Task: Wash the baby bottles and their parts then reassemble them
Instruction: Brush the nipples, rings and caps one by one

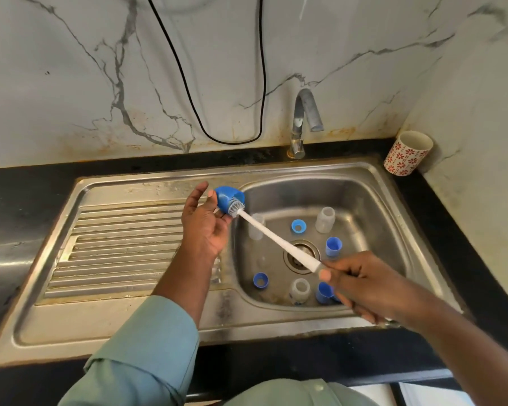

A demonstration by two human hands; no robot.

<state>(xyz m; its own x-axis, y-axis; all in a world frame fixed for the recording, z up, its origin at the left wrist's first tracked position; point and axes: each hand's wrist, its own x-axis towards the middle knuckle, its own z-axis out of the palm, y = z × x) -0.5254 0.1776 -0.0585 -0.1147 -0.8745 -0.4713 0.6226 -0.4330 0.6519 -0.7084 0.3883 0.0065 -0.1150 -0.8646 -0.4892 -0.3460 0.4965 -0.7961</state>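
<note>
A black worktop (27, 194) carries a steel sink (123, 323) with a ribbed drainboard (123, 247) on its left. Above the drainboard's right edge the left hand (204, 221) holds one blue bottle cap (228, 197) between fingertips and thumb, its open side turned toward the basin. The grey bristle head of one white bottle brush (276, 240) sits in the cap's mouth, and the handle slants down to the right, where the right hand (361, 281) is curled around its end.

In the basin (364, 200) lie the remaining parts (all loose, none assembled): three clear bottles, one at the left under the brush handle (255, 228), one near the front (299, 291) and one toward the back (325, 219). Two blue rings, one at front left (260, 280) and one at the back (299, 225). Two more blue caps, one right of the drain (333, 246) and one partly hidden under the right hand (324, 293).

One steel tap (301, 121) rises behind the basin, and one patterned cup (408, 152) stands in the far right corner.
</note>
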